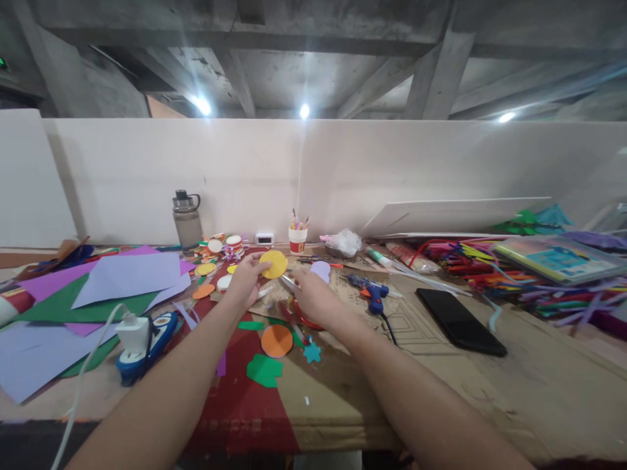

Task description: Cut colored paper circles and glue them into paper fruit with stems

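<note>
The yellow disc [274, 264] is held up above the table [343, 398], midway between its left and right ends and closer to the far edge than the near one. The left hand [246, 282] pinches it by its left side, thumb and fingers pressed together; the right hand [313, 297] is curled round what look like scissors [288, 282], their blade close under the disc's lower rim, though whether they touch is unclear. For clean work at that rim, I would turn the disc rather than the blade, and keep the left fingertips well back. By the far edge, a paper cup [297, 240] holds upright brushes or pens; further left along it stands a bottle [187, 225], its contents impossible to tell. Towards the far right corner, a clear plastic case [563, 256] lies flat, something blue showing inside.
</note>
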